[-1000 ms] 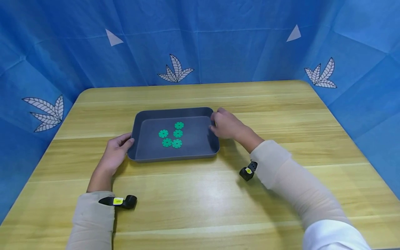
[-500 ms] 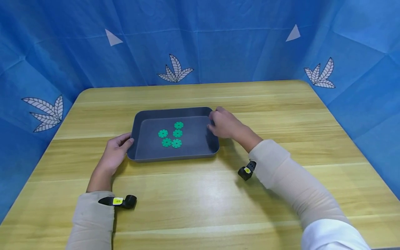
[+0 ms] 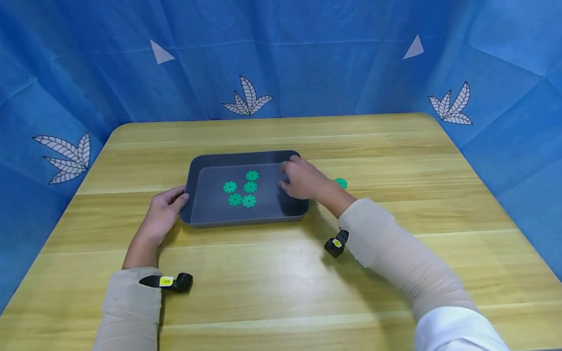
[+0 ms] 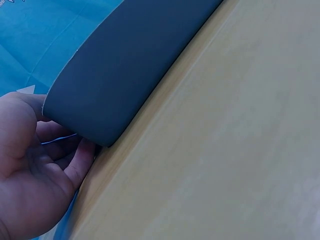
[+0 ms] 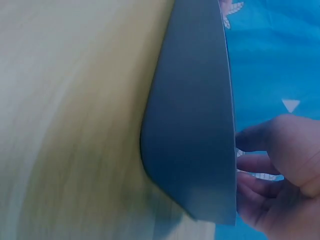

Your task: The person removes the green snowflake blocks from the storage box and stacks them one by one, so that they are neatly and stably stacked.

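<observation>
A dark grey tray (image 3: 281, 210) lies mid-table with several green toothed discs (image 3: 240, 189) in it. One more green disc (image 3: 340, 183) lies on the wood just right of the tray. My left hand (image 3: 163, 214) holds the tray's left edge, thumb at the rim; in the left wrist view its fingers (image 4: 75, 165) curl under the tray's corner (image 4: 125, 65). My right hand (image 3: 303, 181) hovers over the tray's right end, fingers loosely curled. The right wrist view shows those fingers (image 5: 252, 165) past the tray's rim (image 5: 195, 125) with nothing seen between them.
The wooden table (image 3: 281, 292) is walled on three sides by blue cloth (image 3: 307, 73) with leaf prints. Small black cameras are strapped to my left forearm (image 3: 169, 282) and right forearm (image 3: 334, 243). Bare wood lies all around the tray.
My right hand moved left from the tray's right rim to over its inside, uncovering a green disc on the table. The left hand and tray stayed put.
</observation>
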